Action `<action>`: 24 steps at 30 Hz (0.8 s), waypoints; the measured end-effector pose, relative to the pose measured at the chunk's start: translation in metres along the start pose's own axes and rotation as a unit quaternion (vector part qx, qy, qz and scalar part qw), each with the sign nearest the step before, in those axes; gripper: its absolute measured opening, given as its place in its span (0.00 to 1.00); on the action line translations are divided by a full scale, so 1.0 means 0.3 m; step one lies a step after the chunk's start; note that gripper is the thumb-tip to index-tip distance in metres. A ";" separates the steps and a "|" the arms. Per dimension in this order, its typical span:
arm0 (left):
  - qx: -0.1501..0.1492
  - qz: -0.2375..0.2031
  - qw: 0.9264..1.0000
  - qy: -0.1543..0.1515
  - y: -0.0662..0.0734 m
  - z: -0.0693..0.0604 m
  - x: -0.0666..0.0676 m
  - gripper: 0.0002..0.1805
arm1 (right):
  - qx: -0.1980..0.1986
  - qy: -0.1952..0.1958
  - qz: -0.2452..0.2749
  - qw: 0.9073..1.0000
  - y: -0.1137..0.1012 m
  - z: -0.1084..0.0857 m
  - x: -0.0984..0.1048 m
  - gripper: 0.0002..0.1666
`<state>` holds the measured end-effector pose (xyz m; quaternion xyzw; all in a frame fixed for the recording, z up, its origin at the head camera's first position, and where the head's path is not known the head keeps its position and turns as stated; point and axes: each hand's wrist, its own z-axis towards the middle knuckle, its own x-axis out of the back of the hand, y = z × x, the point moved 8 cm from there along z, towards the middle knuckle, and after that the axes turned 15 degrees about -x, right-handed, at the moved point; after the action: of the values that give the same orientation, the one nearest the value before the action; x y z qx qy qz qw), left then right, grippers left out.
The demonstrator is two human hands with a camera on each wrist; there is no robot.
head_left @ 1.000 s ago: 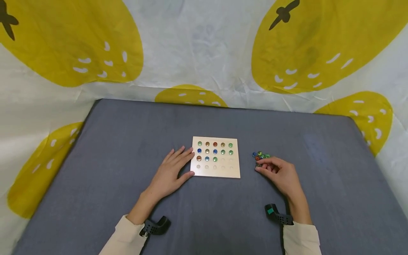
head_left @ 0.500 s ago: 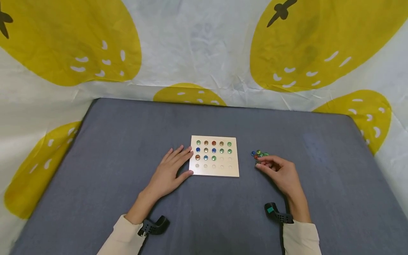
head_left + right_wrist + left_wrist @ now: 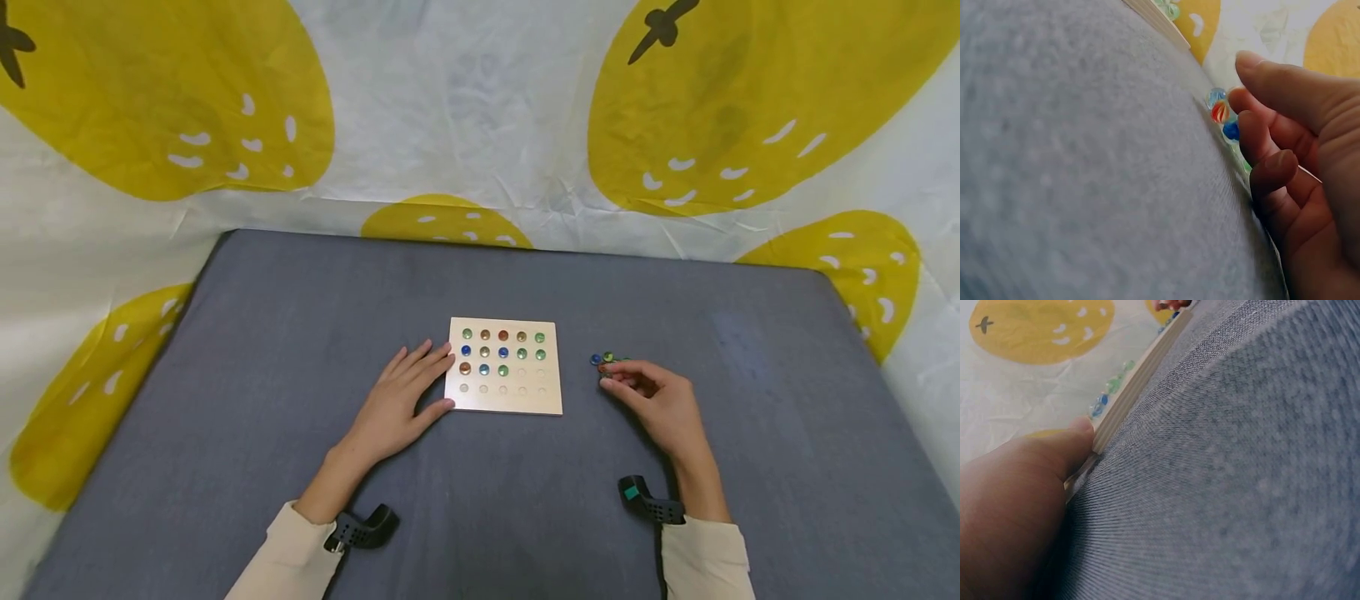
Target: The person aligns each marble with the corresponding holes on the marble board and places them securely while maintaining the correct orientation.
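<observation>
The pale wooden board point(image 3: 510, 402) lies mid-table with coloured glass marbles in its upper holes and bare hollows lower right. My left hand point(image 3: 401, 408) rests flat at the board's left edge, fingers spread; in the left wrist view its thumb point(image 3: 1075, 447) touches the board's corner. Right of the board, my right hand point(image 3: 660, 408) is at a small cluster of loose marbles point(image 3: 607, 357), thumb and index finger closing on a small dark marble point(image 3: 606, 375). The right wrist view shows an orange-striped marble point(image 3: 1220, 112) and a blue marble point(image 3: 1231, 130) beside the fingertips; the pinched one is hidden there.
A grey cloth covers the table point(image 3: 337, 292). Behind it hangs a white curtain point(image 3: 465, 108) with yellow fruit prints. Black wrist cameras, such as the left one point(image 3: 367, 529), sit below each hand.
My right hand has moved slightly away from me, toward the loose marbles, and the dark marble at its fingertips has shifted with it. The left hand stays on the board's edge.
</observation>
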<state>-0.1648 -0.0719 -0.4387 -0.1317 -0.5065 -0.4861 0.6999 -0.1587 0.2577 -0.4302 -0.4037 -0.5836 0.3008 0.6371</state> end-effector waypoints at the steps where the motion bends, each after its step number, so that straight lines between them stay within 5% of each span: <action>1: 0.000 -0.001 1.000 0.001 0.000 0.001 0.001 0.34 | -0.002 0.002 0.000 1.000 -0.005 0.000 -0.001 0.12; 13: 0.002 -0.004 1.000 0.000 0.000 0.005 0.007 0.34 | 0.002 0.002 0.026 1.000 -0.080 -0.009 -0.022 0.12; 24: 0.007 -0.006 1.000 -0.002 -0.003 0.002 0.007 0.33 | 0.012 -0.032 0.026 0.999 -0.264 -0.055 -0.123 0.12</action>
<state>-0.1659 -0.0730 -0.4369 -0.1247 -0.5119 -0.4861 0.6972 -0.1545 0.1844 -0.3798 -0.4011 -0.5893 0.3373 0.6148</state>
